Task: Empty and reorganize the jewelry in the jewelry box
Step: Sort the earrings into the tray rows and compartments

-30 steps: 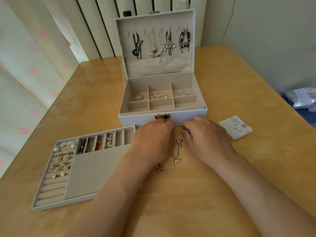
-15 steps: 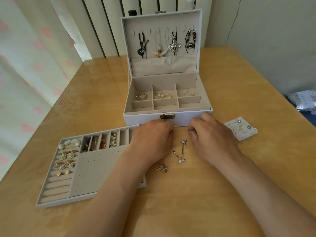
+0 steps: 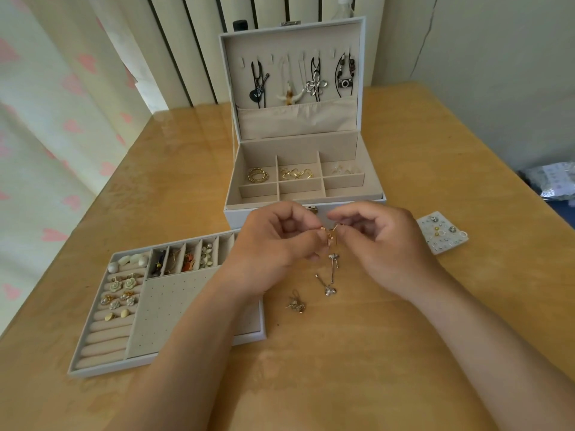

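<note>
From the head view, the left hand [image 3: 273, 244] and right hand [image 3: 382, 244] pinch a small gold earring [image 3: 331, 239] between them above the counter [image 3: 342, 353] (probably sorting it), just before the open jewelry box [image 3: 298, 185], the removed tray [image 3: 161, 309] alongside.

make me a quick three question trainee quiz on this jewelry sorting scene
1. True or false: the grey jewelry box has its lid open.
2. What do the left hand and right hand pinch between them? A) a small gold earring B) a pearl C) a black necklace
3. How many necklaces hang inside the lid?

Key:
1. True.
2. A, the small gold earring, held above the wooden table in front of the box, with silver drop earrings lying below it.
3. Four; the rightmost carries a camera pendant.
</note>
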